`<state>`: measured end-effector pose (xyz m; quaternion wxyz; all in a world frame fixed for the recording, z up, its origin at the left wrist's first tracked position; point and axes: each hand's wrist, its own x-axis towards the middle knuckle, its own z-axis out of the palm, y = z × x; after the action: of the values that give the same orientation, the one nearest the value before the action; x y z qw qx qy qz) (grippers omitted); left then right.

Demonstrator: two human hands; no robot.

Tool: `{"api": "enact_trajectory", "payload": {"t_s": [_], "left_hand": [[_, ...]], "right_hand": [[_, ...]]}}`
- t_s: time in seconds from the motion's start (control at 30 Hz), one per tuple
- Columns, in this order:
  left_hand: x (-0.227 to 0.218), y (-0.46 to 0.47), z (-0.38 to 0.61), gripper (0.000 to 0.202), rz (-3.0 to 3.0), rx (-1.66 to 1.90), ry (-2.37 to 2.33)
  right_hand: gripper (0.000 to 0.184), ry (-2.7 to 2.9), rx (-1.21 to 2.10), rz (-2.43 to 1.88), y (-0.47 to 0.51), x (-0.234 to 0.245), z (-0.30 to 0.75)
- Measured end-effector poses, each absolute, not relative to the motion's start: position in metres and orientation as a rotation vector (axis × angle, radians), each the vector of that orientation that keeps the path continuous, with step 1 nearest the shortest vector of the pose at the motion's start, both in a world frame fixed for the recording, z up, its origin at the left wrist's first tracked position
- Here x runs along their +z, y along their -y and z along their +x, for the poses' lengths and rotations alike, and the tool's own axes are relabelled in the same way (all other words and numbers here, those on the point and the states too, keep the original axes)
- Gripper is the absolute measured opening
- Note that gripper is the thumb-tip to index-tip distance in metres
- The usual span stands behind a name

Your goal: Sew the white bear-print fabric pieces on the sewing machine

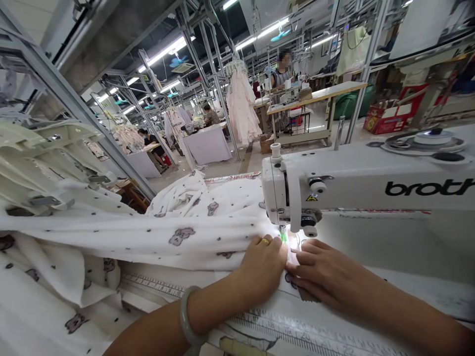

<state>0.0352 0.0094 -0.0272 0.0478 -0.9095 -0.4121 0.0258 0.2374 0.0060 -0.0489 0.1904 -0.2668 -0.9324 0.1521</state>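
White fabric printed with small bears and dots (215, 237) runs under the needle area of a white sewing machine (356, 180). Just left of the needle, my left hand (263, 269) is closed on the fabric, with curled fingers and a ring showing. My right hand (326, 272) lies to the right of the needle, its fingers stretched and slightly apart, touching the fabric edge. A small dark patch shows beneath those fingers; what it is I cannot make out. A lamp lights the spot between both hands, where the presser foot is partly hidden.
Ruler tape (285, 329) runs along the table's front edge. Pale plastic clamps (55, 148) hold fabric at left, beside a metal post (85, 109). Beyond are pink garments (241, 101), a person (282, 71) at another table, and a red box (384, 118).
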Motion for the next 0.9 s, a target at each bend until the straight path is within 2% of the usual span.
{"api": "enact_trajectory", "payload": {"t_s": [0.2, 0.33, 0.43, 0.67, 0.9], "left_hand": [[-0.022, -0.005, 0.016, 0.037, -2.792, -0.077, 1.146], [-0.029, 0.003, 0.01, 0.02, -2.745, -0.249, 1.129], [-0.034, 0.004, 0.015, 0.01, -2.771, -0.191, 1.024], [-0.035, -0.012, 0.024, 0.01, -2.761, -0.02, 1.0], [-0.03, -0.015, 0.016, 0.009, -2.826, -0.147, 1.06]], "right_hand": [[0.026, 2.678, 0.416, -0.636, -0.006, -0.048, 0.243], [0.022, 2.692, 0.447, -0.605, -0.002, -0.047, 0.244], [0.023, 2.7, 0.459, -0.617, -0.003, -0.048, 0.242], [0.031, 2.672, 0.339, -0.749, -0.012, -0.053, 0.241], [0.031, 2.678, 0.389, -0.711, -0.012, -0.045, 0.247]]}}
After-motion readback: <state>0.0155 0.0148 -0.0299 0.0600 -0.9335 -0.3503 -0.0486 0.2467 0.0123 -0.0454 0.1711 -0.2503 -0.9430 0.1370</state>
